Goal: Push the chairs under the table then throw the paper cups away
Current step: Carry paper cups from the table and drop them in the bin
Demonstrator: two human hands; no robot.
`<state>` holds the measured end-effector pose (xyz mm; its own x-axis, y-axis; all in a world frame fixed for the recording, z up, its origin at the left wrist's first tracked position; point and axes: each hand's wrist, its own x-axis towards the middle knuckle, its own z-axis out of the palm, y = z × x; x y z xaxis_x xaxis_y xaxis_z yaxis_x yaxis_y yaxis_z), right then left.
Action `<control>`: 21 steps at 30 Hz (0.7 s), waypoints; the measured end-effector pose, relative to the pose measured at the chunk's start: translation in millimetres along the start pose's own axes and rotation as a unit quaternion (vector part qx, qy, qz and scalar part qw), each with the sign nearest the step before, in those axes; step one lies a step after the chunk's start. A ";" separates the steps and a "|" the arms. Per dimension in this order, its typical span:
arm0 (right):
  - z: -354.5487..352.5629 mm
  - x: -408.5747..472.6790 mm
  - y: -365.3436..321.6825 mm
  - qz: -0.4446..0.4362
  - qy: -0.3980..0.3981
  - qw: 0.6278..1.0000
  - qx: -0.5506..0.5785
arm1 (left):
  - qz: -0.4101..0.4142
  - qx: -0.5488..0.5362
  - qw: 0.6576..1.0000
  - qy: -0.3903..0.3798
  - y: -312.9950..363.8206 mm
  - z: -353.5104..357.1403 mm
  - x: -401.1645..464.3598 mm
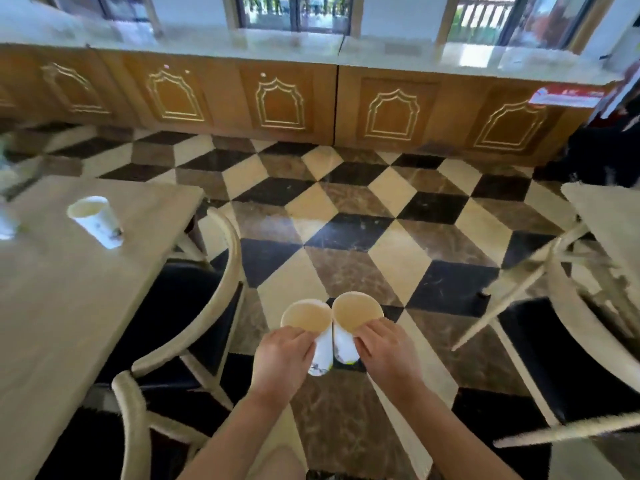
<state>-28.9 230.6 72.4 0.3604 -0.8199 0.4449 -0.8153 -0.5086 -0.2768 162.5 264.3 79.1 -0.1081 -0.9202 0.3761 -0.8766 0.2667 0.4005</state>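
Nearest, at the bottom: two bare forearms reaching forward over the patterned floor (349, 216). Left hand (282, 355) closed around the side of the left paper cup (306, 318), fingers curled on its wall just under the rim. Right hand (388, 348) closed in the same way around the right paper cup (356, 311). Both cups held in the air, tilted forward with open mouths facing up and away, rims touching each other in the middle.

To the left, a pale chair (221, 299) with curved back and dark seat, pushed partly under the left table (62, 306). Closer at the lower left, the top of a second chair back (130, 410). On this table, near its far side, a third paper cup (95, 220), standing but appearing tilted, well apart from the hands.

To the right, another pale chair (568, 306) with dark seat beside the right table (609, 216), somewhat blurred.

Farther, a long wooden counter (277, 102) with carved door panels and a light top. Behind it, windows (294, 12), blurred.
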 end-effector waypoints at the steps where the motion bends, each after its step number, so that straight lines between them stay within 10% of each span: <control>1: 7.1 15.6 4.2 -0.012 -0.005 1.000 0.010 | -0.013 -0.002 1.000 0.007 -6.3 2.5 10.6; 21: 145.1 389.6 69.7 -0.126 -0.056 0.987 0.087 | -0.104 0.055 0.987 0.111 -195.6 13.9 317.2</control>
<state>120.4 -162.4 102.8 0.5979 -0.6800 0.4244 -0.6067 -0.7299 -0.3148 293.1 -83.7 108.4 0.1747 -0.8635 0.4731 -0.9156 0.0343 0.4006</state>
